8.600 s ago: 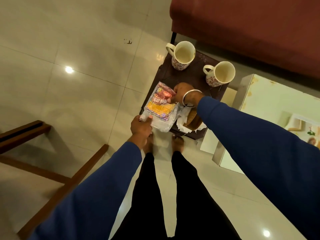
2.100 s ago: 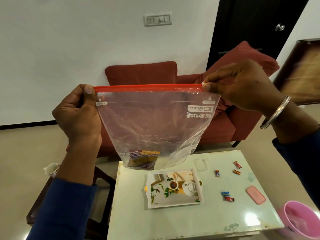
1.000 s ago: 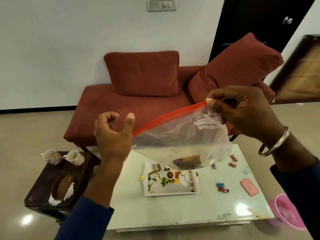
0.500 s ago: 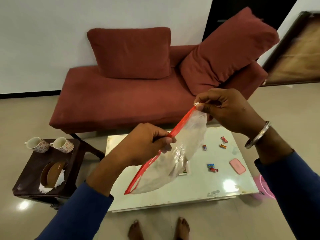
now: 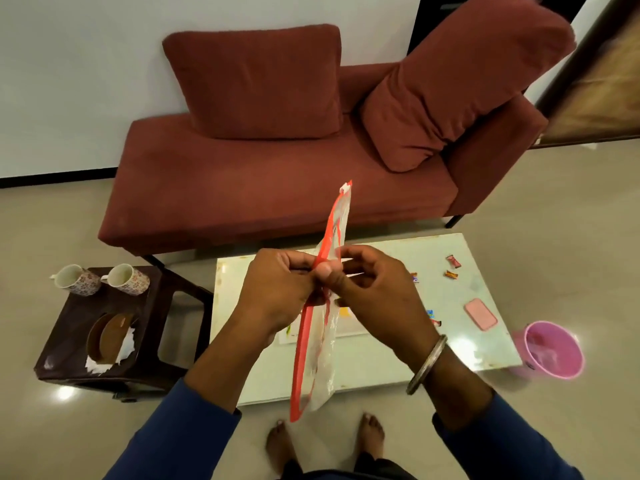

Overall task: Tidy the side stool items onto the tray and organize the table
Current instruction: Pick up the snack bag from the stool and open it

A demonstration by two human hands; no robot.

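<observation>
A clear zip bag (image 5: 323, 355) with a red seal strip stands almost on edge above the white table (image 5: 381, 362). My left hand (image 5: 277, 292) and my right hand (image 5: 367, 289) pinch the red strip together near its middle. The tray (image 5: 349, 329) on the table is mostly hidden behind my hands and the bag. Left of the table, the dark side stool (image 5: 104, 327) carries two floral mugs (image 5: 78, 279) (image 5: 129, 278), a brown plate (image 5: 107, 336) and white crumpled tissue (image 5: 104, 362).
Several wrapped candies (image 5: 453, 261) and a pink case (image 5: 480, 313) lie on the right part of the table. A pink bin (image 5: 550, 349) stands on the floor at the table's right end. A red sofa (image 5: 277, 181) with two cushions lies beyond.
The bag has turned from flat-on to nearly upright and edge-on. My right hand has come down from the strip's far end to meet my left hand at the middle.
</observation>
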